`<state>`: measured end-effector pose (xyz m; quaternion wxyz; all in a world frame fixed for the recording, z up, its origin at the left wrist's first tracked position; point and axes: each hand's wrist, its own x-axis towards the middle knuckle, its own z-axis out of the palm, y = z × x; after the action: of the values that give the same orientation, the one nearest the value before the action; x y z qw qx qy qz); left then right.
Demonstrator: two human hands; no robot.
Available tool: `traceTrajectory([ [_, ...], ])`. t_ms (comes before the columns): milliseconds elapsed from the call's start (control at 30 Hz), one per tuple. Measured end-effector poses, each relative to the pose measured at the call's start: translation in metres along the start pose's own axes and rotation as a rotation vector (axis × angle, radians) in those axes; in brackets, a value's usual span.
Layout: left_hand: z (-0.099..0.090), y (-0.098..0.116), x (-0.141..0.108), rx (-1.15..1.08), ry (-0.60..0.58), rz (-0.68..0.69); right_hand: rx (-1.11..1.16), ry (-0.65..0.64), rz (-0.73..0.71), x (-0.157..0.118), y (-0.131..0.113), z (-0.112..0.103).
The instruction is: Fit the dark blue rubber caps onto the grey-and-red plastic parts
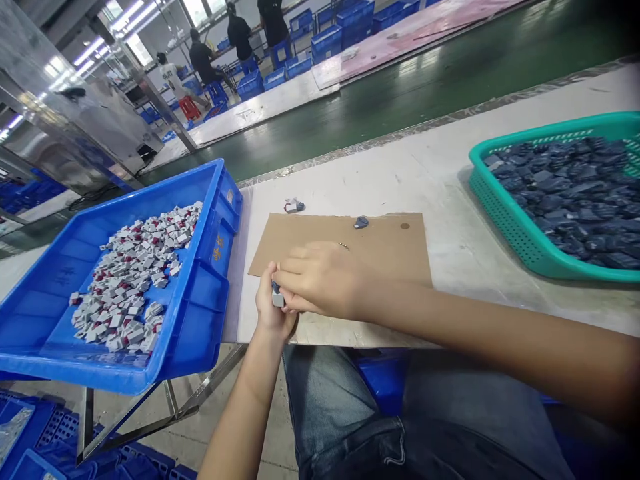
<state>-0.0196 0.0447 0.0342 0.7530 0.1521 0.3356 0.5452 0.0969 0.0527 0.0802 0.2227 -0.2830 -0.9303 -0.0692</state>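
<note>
A small grey plastic part point(278, 300) with a dark blue piece on its upper end is held between my hands. My left hand point(267, 310) is closed around it from the left, near the table's front edge. From the right, my right hand point(320, 277) reaches across with its fingers closed on the same part; they hide much of it. Beneath the hands lies a flat cardboard sheet point(300, 233). A loose dark blue piece point(361, 222) rests near the sheet's far edge. Just beyond the sheet sits a grey, red and dark blue part point(294, 206).
On the left, a blue bin point(220, 220) holds many grey-and-red parts point(125, 287). A green basket point(530, 250) at right is full of dark blue pieces point(575, 193). Behind the table runs a green conveyor belt point(390, 100). Several people point(240, 37) work across the room.
</note>
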Motion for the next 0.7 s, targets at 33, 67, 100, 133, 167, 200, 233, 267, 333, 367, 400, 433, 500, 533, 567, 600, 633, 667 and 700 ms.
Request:
traceTrajectory([
  [33,0.000,0.001,0.000,-0.007,-0.002,-0.015,-0.007,-0.014,-0.008,0.001,0.001,-0.001],
  [67,0.000,0.001,0.001,-0.015,-0.004,-0.030,-0.010,-0.022,-0.009,0.002,0.002,-0.002],
  [100,-0.001,0.002,0.002,-0.025,-0.009,-0.043,-0.005,-0.016,0.000,0.002,0.004,-0.002],
  [133,-0.001,0.004,0.002,-0.036,-0.013,-0.053,0.007,0.006,0.020,0.002,0.006,-0.002],
  [167,-0.002,0.005,0.003,-0.051,-0.018,-0.058,0.033,0.042,0.043,0.000,0.007,-0.001],
  [200,-0.003,0.007,0.004,-0.069,-0.023,-0.058,0.073,0.088,0.067,-0.001,0.009,0.000],
  [233,-0.004,0.008,0.005,-0.088,-0.027,-0.054,0.126,0.140,0.088,-0.003,0.010,0.002],
  [267,-0.005,0.009,0.006,-0.108,-0.031,-0.048,0.183,0.186,0.107,-0.005,0.011,0.003],
  [333,-0.007,0.011,0.007,-0.142,-0.032,-0.040,0.288,0.230,0.124,-0.008,0.011,0.006],
  [367,-0.008,0.011,0.007,-0.154,-0.030,-0.040,0.326,0.230,0.125,-0.009,0.010,0.008],
  [400,-0.009,0.011,0.008,-0.163,-0.026,-0.044,0.350,0.219,0.117,-0.009,0.009,0.009],
  [433,-0.010,0.011,0.008,-0.169,-0.020,-0.047,0.365,0.203,0.100,-0.009,0.008,0.011],
  [500,-0.011,0.010,0.009,-0.176,-0.003,-0.048,0.368,0.183,0.059,-0.009,0.005,0.015],
  [533,-0.011,0.010,0.009,-0.178,0.007,-0.046,0.361,0.182,0.047,-0.008,0.004,0.017],
  [567,-0.011,0.009,0.009,-0.177,0.016,-0.042,0.354,0.189,0.043,-0.007,0.003,0.020],
  [600,-0.010,0.009,0.009,-0.174,0.025,-0.039,0.349,0.203,0.044,-0.007,0.002,0.022],
  [633,-0.009,0.008,0.008,-0.170,0.033,-0.037,0.349,0.215,0.050,-0.007,0.002,0.024],
  [667,-0.008,0.008,0.008,-0.164,0.040,-0.034,0.352,0.222,0.056,-0.007,0.001,0.026],
  [700,-0.008,0.007,0.008,-0.157,0.046,-0.031,0.356,0.222,0.062,-0.006,-0.001,0.028],
])
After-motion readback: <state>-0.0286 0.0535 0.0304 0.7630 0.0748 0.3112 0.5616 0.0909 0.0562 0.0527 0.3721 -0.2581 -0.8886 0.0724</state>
